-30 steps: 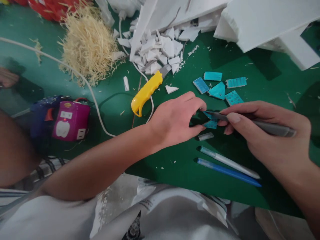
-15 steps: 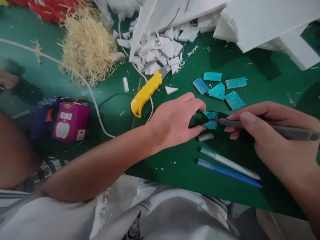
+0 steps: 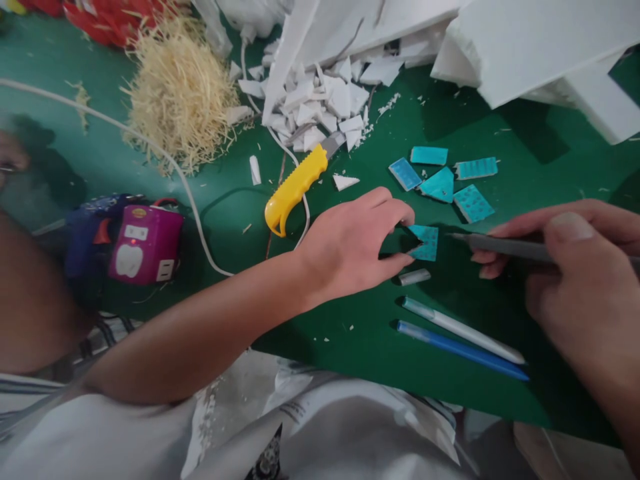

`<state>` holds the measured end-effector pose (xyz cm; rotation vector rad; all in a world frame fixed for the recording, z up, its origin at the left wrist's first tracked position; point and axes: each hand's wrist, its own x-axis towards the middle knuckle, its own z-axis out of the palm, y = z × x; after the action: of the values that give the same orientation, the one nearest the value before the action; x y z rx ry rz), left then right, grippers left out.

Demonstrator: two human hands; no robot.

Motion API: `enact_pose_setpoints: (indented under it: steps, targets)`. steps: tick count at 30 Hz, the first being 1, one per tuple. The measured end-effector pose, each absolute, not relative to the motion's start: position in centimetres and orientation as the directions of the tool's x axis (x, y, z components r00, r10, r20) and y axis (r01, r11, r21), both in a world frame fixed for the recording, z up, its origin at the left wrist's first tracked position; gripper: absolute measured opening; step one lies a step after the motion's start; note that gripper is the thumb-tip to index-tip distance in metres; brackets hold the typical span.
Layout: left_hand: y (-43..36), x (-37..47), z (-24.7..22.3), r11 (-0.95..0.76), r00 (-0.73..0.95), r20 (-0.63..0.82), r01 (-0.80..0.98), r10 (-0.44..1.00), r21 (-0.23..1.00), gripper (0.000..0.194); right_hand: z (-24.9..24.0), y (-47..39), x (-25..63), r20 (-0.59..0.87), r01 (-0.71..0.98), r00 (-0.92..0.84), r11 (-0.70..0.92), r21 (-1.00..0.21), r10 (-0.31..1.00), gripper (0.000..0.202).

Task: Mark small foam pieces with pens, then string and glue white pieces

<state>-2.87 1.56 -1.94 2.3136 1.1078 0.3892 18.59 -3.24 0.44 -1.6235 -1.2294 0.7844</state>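
Two digits of the left hand [image 3: 345,247], thumb and index finger, hold the teal notched piece [image 3: 429,244] by the corners on either side of its notch, right of the frame's centre; whether it is pressed flat or slightly raised I cannot tell. The right hand [image 3: 583,273], at the right edge, is closed in a pen grip around the slim grey tool [image 3: 515,247]. Half a second ago that tool's tip met the piece's right edge; now it points at the piece from the right, with a strip of green table [image 3: 465,280] between. I take this as a pause in the tool's work: the piece remains secured, its dotted face uncovered for a look.

Just below the piece lies a small clear cap [image 3: 415,277], then a white pen [image 3: 465,331] and a blue pen [image 3: 463,351]. Above, toward the upper right, sit five teal pieces [image 3: 440,185], untouched. Farther out, a yellow cutter [image 3: 296,189] rests above the left wrist, near white foam scraps [image 3: 340,100] at upper centre.
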Motion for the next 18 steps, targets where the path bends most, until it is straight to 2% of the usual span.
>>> enact_pose_setpoints:
  steps: [4,10,13,18]
  targets:
    - [1.5,-3.1,-1.8,-0.515,0.612,0.027,0.639,0.79,0.572,0.028,0.3,-3.1,19.0,0.055,0.353,0.301,-0.058,-0.934,0.952,0.02]
    - [1.4,-3.2,-1.6,-0.567,0.616,0.06,0.678,0.786,0.469,0.03,0.1,-3.0,19.5,0.101,0.316,0.269,0.011,-0.949,0.958,0.019]
    - [1.6,-3.4,-1.4,-0.57,0.604,0.076,0.693,0.793,0.442,0.036,0.5,-3.0,19.6,0.057,0.307,0.239,-0.019,-0.951,0.969,0.014]
    - [1.4,-3.6,-1.3,-0.639,0.611,0.231,0.617,0.757,0.459,0.052,0.9,-3.3,20.0,-0.014,0.337,0.183,-0.076,-0.938,0.983,0.016]
